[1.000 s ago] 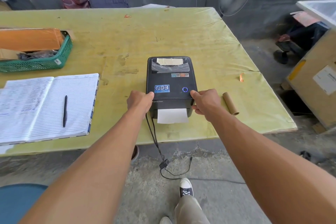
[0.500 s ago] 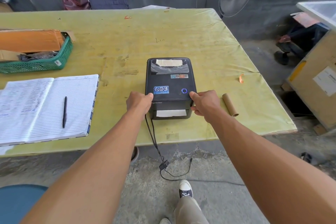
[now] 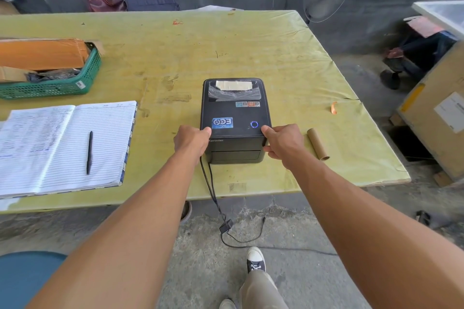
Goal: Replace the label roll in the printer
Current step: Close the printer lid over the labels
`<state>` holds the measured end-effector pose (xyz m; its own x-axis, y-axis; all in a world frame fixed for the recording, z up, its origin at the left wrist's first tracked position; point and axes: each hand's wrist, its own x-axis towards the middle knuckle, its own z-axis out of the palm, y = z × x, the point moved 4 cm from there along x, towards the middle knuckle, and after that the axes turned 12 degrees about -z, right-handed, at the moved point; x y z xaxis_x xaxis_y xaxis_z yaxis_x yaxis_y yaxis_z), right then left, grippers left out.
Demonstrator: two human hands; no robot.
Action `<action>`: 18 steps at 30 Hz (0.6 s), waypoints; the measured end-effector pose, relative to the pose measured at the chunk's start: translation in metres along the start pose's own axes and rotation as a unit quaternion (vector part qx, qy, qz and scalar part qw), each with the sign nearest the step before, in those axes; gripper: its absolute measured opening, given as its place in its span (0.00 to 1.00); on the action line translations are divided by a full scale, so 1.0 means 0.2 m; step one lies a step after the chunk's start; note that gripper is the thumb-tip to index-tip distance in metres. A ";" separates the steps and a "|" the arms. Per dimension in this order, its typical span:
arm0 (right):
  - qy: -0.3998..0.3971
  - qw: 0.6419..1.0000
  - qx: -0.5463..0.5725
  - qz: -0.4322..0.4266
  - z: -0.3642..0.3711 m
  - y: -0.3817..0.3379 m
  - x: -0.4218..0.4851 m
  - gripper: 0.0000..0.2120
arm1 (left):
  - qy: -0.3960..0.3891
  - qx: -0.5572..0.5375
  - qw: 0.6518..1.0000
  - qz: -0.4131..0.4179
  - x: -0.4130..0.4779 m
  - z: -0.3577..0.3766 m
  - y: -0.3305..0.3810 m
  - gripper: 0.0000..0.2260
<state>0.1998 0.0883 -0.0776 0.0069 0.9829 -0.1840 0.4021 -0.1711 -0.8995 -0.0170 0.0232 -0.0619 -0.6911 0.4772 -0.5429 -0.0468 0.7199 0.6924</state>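
Observation:
A black label printer stands near the front edge of the yellow-green table, lid down, a blue ring light lit on top. A pale label roll shows through its top window. The front slot is dark, with no paper sticking out. My left hand grips the printer's front left corner and my right hand grips its front right corner. An empty brown cardboard core lies on the table just right of my right hand.
An open lined notebook with a black pen lies at the left. A green basket holding brown parcels sits behind it. The printer's cable hangs over the table edge to the floor. A cardboard box stands at the right.
The white label strip that stuck out of the printer's front slot has drawn back inside and no longer shows. Both hands have stayed on the printer's front corners.

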 end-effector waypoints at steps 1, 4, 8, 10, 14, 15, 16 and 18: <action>0.001 1.000 0.001 0.001 0.00 0.00 0.00 0.15 | 0.000 0.001 1.000 -0.001 0.00 0.00 0.00 0.16; 0.000 1.000 0.004 0.007 -0.01 -0.01 -0.01 0.15 | 0.000 0.002 1.000 -0.002 0.00 0.00 0.00 0.16; -0.005 1.000 0.002 0.013 -0.01 -0.02 -0.02 0.16 | -0.004 0.006 1.000 -0.005 0.00 0.00 0.00 0.16; -0.006 1.000 0.002 0.015 -0.01 -0.03 -0.03 0.16 | -0.003 0.010 1.000 -0.003 0.00 0.00 0.01 0.16; -0.009 1.000 -0.001 0.019 -0.02 -0.05 -0.05 0.17 | -0.015 0.011 1.000 -0.009 0.00 0.00 0.01 0.16; -0.012 1.000 0.001 0.023 -0.03 -0.05 -0.06 0.18 | -0.024 0.010 1.000 -0.010 0.00 0.00 0.01 0.15; -0.018 0.999 0.003 0.031 -0.03 -0.06 -0.06 0.19 | -0.040 0.008 0.999 -0.013 0.01 0.00 0.01 0.13; -0.039 0.998 0.011 0.054 -0.03 -0.06 -0.07 0.20 | -0.073 0.005 0.997 -0.026 0.01 0.00 0.01 0.10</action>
<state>0.2011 0.0761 -0.0615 -0.0232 0.9504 -0.3103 0.3819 -0.2784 -0.8813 -0.0190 0.0257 -0.0624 -0.5752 0.5065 -0.6423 -0.0725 0.7506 0.6568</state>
